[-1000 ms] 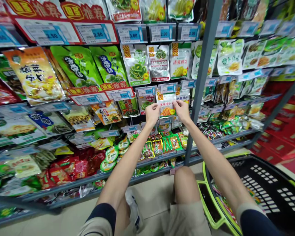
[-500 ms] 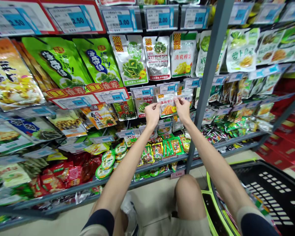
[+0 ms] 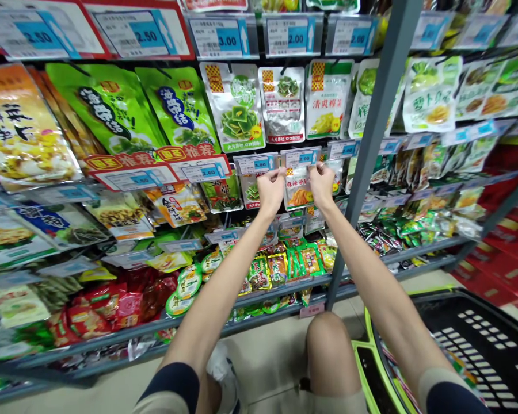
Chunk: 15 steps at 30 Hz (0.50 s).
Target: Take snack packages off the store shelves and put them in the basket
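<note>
A white snack packet with a picture of orange pickled strips hangs in the middle of the rack, below a price tag reading 2.00. My left hand pinches its upper left edge, fingers closed. At its upper right edge, my right hand grips with thumb and fingertips. The peg behind it is hidden. Just left of my left hand hangs a packet with green slices, partly covered by a 3.00 tag.
A grey upright post stands right of my right hand. On the floor at the right is a black basket with packets inside. Green bags hang at the left. Small packets lie on the lower shelf below my hands.
Both hands stay at the packet and have risen slightly toward the price tag. The view has shifted a little, so the rack appears slightly further right.
</note>
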Each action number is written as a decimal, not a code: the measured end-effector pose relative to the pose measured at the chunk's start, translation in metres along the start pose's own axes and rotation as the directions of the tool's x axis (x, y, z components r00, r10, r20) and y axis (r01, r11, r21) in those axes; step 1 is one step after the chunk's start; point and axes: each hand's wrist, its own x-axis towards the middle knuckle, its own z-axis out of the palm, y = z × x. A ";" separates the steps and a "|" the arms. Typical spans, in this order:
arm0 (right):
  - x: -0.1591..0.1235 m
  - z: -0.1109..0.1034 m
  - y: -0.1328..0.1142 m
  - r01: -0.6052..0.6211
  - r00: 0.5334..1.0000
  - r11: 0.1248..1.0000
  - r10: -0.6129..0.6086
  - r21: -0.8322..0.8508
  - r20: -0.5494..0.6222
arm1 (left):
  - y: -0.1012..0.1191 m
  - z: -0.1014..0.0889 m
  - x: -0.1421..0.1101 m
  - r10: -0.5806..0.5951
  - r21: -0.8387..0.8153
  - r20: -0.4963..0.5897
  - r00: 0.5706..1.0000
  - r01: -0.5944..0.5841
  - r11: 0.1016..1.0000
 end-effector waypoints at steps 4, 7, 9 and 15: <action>0.002 0.005 0.009 -0.073 0.997 0.996 0.073 -0.061 -0.001 | -0.013 0.006 0.007 -0.040 0.057 -0.076 0.996 0.045 0.997; 0.010 0.011 0.016 -0.046 0.999 0.993 0.045 -0.105 -0.010 | -0.022 0.006 0.017 -0.065 0.154 -0.096 0.993 0.079 0.985; 0.016 0.013 0.019 -0.018 1.000 0.980 0.015 -0.198 -0.017 | -0.027 0.005 0.030 -0.063 0.271 -0.101 0.993 0.088 0.959; 0.014 0.002 0.007 0.066 0.998 0.820 -0.066 -0.569 0.021 | -0.026 -0.007 0.050 0.048 0.457 -0.002 0.999 -0.042 0.889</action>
